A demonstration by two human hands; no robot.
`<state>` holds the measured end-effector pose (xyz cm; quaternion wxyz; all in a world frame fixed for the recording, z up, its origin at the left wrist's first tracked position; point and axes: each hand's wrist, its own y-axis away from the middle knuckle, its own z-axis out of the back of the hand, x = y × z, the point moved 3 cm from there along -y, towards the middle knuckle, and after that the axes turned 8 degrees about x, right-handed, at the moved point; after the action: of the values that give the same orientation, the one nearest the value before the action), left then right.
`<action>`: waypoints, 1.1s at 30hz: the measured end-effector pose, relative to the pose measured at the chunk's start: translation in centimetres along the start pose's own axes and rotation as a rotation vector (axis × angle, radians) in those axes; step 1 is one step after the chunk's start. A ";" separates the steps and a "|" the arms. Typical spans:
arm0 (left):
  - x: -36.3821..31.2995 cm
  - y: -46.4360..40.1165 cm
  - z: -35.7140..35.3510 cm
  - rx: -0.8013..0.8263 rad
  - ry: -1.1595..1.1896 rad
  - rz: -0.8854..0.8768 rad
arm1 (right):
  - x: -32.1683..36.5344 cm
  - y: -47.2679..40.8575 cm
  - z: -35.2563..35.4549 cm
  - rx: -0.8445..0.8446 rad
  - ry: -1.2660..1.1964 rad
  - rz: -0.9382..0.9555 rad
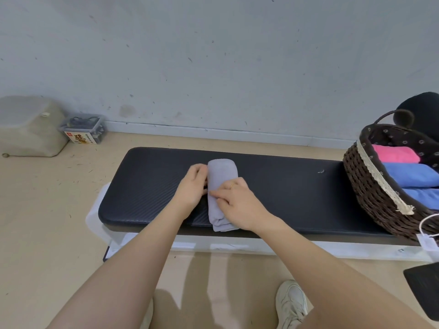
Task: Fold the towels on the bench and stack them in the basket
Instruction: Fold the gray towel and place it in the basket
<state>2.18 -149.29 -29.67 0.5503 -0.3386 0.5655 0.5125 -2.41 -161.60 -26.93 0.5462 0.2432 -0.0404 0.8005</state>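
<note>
Left hand (193, 186) lay against the left edge of the grey towel (222, 193), fingers curled and pinching that edge. Right hand (234, 201) rested on top of the towel near its middle, fingers spread flat and pressing down, a ring showing on one finger. The towel was folded into a narrow, thick strip running away from the person, near end at the front edge of the desk (273, 186), far end rounded over. It lay at the middle of the dark padded desk, well apart from the wicker basket (370, 186) on the desk's right end. Inside the basket sat a pink towel (394, 154) and blue towels (408, 174), already folded. Judged: final tidying of the fold, transfer not yet begun. To do it well, the layers wanted squaring along the left edge while the pressing hand held them flat; a lift with both hands under the strip should keep it from springing open.
</note>
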 end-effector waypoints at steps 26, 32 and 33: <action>-2.2 -0.5 -4.1 0.262 -0.213 -0.115 | -9.1 9.0 3.9 -0.263 -0.645 -0.037; -6.7 0.2 -9.1 0.474 -0.189 -0.098 | -13.3 13.8 8.3 -0.307 -1.017 0.040; -7.4 0.2 -9.9 0.475 -0.187 -0.090 | -13.8 14.3 9.0 -0.323 -1.063 0.054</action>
<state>0.50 -159.98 -23.74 0.6864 -0.1760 0.6011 0.3694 -8.16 -182.13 -22.16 0.4604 0.5257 -0.4388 0.5649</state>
